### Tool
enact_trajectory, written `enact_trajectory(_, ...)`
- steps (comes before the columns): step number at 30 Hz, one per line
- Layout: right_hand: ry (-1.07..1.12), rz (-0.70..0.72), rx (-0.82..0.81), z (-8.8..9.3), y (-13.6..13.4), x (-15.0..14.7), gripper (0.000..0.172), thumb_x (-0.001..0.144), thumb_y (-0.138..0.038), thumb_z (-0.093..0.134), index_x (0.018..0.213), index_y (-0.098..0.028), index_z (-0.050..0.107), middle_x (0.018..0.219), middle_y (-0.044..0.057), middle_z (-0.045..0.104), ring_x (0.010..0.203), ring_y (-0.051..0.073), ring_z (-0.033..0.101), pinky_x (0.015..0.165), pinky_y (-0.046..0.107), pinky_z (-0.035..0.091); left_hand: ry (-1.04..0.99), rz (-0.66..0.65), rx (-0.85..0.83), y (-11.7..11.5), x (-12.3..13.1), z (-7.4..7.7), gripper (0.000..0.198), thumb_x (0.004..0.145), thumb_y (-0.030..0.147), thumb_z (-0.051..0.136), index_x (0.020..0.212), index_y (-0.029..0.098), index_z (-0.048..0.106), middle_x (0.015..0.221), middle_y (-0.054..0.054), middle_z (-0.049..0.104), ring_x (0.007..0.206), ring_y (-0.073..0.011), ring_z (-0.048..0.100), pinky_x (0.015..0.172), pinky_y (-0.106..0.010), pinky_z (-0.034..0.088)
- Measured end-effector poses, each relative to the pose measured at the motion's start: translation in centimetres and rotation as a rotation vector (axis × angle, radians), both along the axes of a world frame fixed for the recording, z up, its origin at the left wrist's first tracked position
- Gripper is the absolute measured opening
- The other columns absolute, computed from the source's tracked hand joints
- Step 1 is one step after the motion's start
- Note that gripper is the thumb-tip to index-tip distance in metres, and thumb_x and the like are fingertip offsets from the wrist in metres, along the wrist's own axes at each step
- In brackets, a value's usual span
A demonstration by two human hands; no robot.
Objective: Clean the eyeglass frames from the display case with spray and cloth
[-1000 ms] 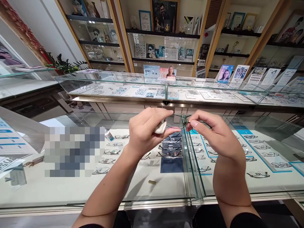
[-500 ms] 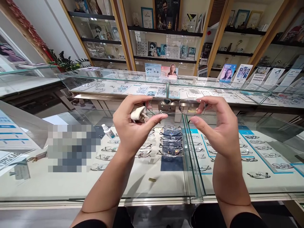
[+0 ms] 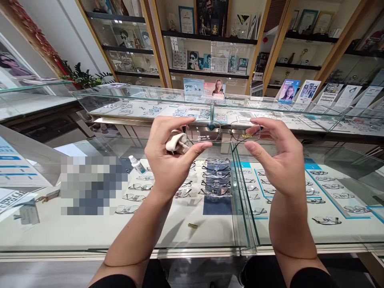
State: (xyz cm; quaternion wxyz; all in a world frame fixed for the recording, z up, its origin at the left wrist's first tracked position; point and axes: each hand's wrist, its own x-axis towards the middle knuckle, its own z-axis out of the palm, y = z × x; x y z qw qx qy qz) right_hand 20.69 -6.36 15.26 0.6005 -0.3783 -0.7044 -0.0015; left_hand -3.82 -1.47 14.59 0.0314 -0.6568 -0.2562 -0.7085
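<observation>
A pair of thin-rimmed eyeglasses (image 3: 205, 131) is held up level in front of me, above the glass counter. My left hand (image 3: 166, 164) grips its left end between thumb and fingers. A crumpled pale cloth (image 3: 177, 143) is tucked in the same palm. At the other end, my right hand (image 3: 280, 162) pinches the frame near the right lens, its thumb close below the rim. One dark temple arm shows below the bridge. Small lettering is visible on the left lens, and gold "Namix" on the right.
Glass display cases (image 3: 192, 242) hold rows of eyeglass frames below my hands. A small white spray bottle (image 3: 136, 165) stands to the left, beside a blurred patch. A tiny gold piece (image 3: 192, 226) lies nearer. Behind are another glass counter (image 3: 144, 118) and shelves (image 3: 210, 38).
Both hands have shifted slightly, and the eyeglasses are turned a little, so the lens lettering is clearer. The grip on both ends and the cloth in my left palm are the same.
</observation>
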Motion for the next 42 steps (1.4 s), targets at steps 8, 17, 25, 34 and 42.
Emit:
enact_trajectory(8, -0.004, -0.017, -0.062, -0.2, 0.0, 0.1, 0.043, 0.102, -0.049, 0.079, 0.141, -0.034, 0.074, 0.128, 0.007, 0.079, 0.112, 0.028, 0.076, 0.099, 0.053, 0.066, 0.003, 0.021, 0.048, -0.6, 0.0, -0.1, 0.047, 0.080, 0.058, 0.099, 0.118, 0.036, 0.081, 0.107, -0.004, 0.072, 0.103, -0.0265, 0.069, 0.092, -0.047, 0.062)
enact_trajectory(17, 0.033, -0.036, -0.045, -0.2, -0.6, -0.4, 0.038, 0.101, -0.048, 0.080, 0.135, -0.032, 0.075, 0.127, 0.007, 0.079, 0.112, 0.028, 0.076, 0.100, 0.052, 0.066, -0.074, 0.010, 0.019, -0.2, 0.2, -0.6, 0.058, 0.077, 0.064, 0.100, 0.119, 0.032, 0.077, 0.107, -0.004, 0.067, 0.096, -0.0237, 0.068, 0.087, -0.043, 0.062)
enact_trajectory(25, -0.001, -0.112, 0.011, 0.0, -1.1, -0.8, 0.036, 0.102, -0.044, 0.078, 0.137, -0.033, 0.076, 0.127, 0.007, 0.079, 0.114, 0.030, 0.076, 0.101, 0.055, 0.067, -0.077, 0.027, -0.006, -0.2, 0.3, -0.5, 0.055, 0.079, 0.064, 0.098, 0.119, 0.033, 0.077, 0.114, -0.007, 0.069, 0.105, -0.0266, 0.068, 0.091, -0.046, 0.062)
enact_trajectory(34, 0.000, -0.206, 0.086, -0.1, -1.0, -1.6, 0.037, 0.102, -0.044, 0.077, 0.138, -0.034, 0.077, 0.126, 0.008, 0.076, 0.113, 0.030, 0.073, 0.102, 0.057, 0.067, -0.092, 0.032, -0.098, 0.4, 0.7, -0.7, 0.052, 0.083, 0.067, 0.094, 0.120, 0.035, 0.077, 0.114, -0.006, 0.070, 0.095, -0.0239, 0.067, 0.084, -0.042, 0.060)
enact_trajectory(42, 0.010, -0.192, 0.051, 0.0, -1.3, -1.8, 0.035, 0.103, -0.044, 0.075, 0.137, -0.035, 0.077, 0.126, 0.008, 0.076, 0.113, 0.032, 0.072, 0.105, 0.061, 0.066, -0.113, -0.003, -0.122, 0.5, 0.8, -0.8, 0.057, 0.082, 0.073, 0.092, 0.120, 0.035, 0.076, 0.115, -0.007, 0.070, 0.093, -0.0238, 0.066, 0.077, -0.041, 0.058)
